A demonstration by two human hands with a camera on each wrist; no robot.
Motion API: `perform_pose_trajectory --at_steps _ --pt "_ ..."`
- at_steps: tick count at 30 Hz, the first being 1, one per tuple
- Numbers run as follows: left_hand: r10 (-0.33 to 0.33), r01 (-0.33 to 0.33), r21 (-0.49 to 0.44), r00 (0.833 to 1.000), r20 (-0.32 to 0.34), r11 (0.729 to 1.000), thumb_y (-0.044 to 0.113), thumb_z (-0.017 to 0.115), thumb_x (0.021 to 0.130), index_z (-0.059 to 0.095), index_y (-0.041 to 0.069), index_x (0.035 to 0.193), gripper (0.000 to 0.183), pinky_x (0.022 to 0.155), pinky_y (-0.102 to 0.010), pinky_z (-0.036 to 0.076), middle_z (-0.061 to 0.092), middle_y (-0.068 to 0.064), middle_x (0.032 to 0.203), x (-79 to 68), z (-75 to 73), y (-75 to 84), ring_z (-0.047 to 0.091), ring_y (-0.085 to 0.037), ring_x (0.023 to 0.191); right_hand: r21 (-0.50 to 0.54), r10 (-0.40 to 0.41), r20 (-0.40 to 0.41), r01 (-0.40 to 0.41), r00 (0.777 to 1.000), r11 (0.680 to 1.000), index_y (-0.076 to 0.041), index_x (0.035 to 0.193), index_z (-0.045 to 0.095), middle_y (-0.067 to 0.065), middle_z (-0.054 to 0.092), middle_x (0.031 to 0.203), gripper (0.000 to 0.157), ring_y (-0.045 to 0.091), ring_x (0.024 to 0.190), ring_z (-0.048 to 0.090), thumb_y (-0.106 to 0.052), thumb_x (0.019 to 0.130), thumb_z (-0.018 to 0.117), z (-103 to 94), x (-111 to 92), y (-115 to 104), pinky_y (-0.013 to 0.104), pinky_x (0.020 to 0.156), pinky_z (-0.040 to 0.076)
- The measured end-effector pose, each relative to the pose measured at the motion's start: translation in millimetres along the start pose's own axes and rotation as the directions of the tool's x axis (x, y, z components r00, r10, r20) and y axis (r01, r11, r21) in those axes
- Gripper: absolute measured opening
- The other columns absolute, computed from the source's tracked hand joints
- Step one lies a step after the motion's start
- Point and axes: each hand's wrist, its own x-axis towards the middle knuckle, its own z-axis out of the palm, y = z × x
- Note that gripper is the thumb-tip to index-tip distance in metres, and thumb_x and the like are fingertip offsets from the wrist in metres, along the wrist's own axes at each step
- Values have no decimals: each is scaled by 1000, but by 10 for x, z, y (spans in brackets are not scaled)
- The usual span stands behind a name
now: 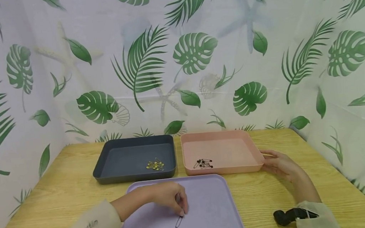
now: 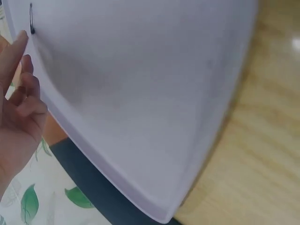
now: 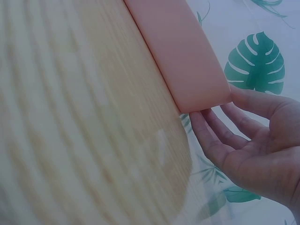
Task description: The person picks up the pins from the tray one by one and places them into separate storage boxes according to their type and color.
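My left hand (image 1: 171, 197) reaches over the lilac tray (image 1: 208, 198), its thumb and forefinger pinching one end of a dark safety pin (image 1: 179, 222). In the left wrist view the fingertips meet the black end of that pin (image 2: 32, 19). My right hand (image 1: 281, 165) touches the right side of the pink tray (image 1: 223, 169) with extended fingers. The right wrist view shows its fingertips (image 3: 194, 117) against the tray's corner. Several black safety pins (image 1: 203, 163) lie in the pink tray. Several gold safety pins (image 1: 155, 164) lie in the dark grey tray (image 1: 123, 178).
The pink and dark grey trays stand side by side at the back of the wooden table (image 1: 263, 200), behind the lilac tray. Leaf-patterned cloth (image 1: 218, 122) hangs at the back and both sides. A black strap (image 1: 290, 215) is at the right sleeve.
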Motion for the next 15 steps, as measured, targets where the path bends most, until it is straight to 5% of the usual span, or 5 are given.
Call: perform_pose_trajectory --at_steps 8,15 --pt "117 -112 -37 972 202 993 -8 73 71 72 3 90 21 67 -16 46 62 7 83 24 -83 11 53 1 77 -8 -2 10 3 1000 1000 9 141 18 19 47 127 57 17 100 58 -5 95 49 -10 6 -2 36 88 45" --pt "139 -144 9 965 224 989 -8 73 71 73 1 88 20 69 -14 46 60 7 81 35 -39 55 50 5 76 -19 -5 16 5 1000 1000 10 141 16 19 46 128 58 17 101 57 -5 95 49 -12 3 -7 36 89 45"
